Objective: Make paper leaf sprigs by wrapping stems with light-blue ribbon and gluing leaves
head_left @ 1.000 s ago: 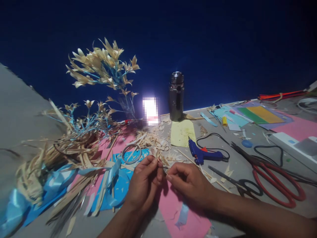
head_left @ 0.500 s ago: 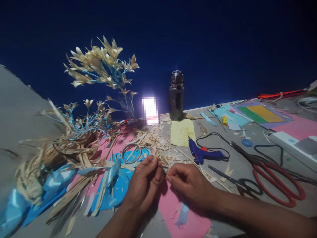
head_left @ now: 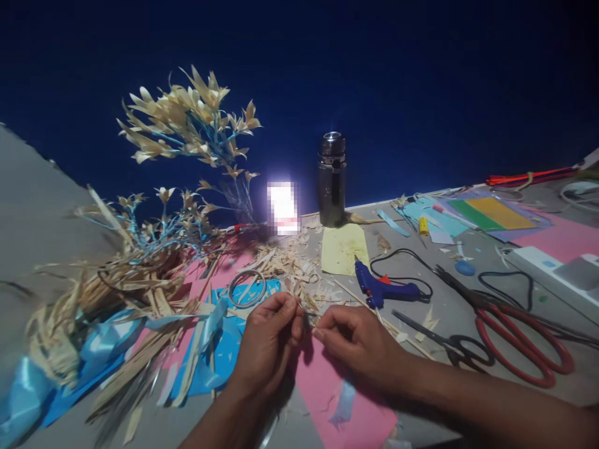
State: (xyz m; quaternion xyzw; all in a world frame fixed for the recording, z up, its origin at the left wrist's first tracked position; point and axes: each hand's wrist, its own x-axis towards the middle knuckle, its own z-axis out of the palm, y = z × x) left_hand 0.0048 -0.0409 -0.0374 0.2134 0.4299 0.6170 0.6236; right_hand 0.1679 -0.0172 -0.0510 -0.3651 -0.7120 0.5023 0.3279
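My left hand point(head_left: 274, 330) is closed in a pinch, thumb against fingertips, above the pink sheet point(head_left: 346, 402). A thin pale strand point(head_left: 301, 305) shows at its fingertips; its material is too small to make out. Just to the right, my right hand point(head_left: 350, 337) also pinches, and the strand seems to run between the two hands. Beyond them lie dry husk scraps point(head_left: 299, 274). A ring-shaped roll point(head_left: 247, 304) rests on a blue sheet point(head_left: 234, 340) left of my left hand. Past my right hand is a blue glue gun point(head_left: 386, 290), its tip over a yellow paper point(head_left: 344, 246).
Small black scissors point(head_left: 461, 349) and large red-handled scissors point(head_left: 519, 343) lie at the right, near a white power strip point(head_left: 552, 268). A dark flask point(head_left: 332, 181) stands at the back. Dried-husk flowers point(head_left: 196, 118) and husk bundles point(head_left: 60, 330) fill the left, with blue ribbon point(head_left: 28, 393).
Both hands stay close together in a pinch, with only a slight shift of the fingers. The whole view has drifted a little; the things on the table lie as before.
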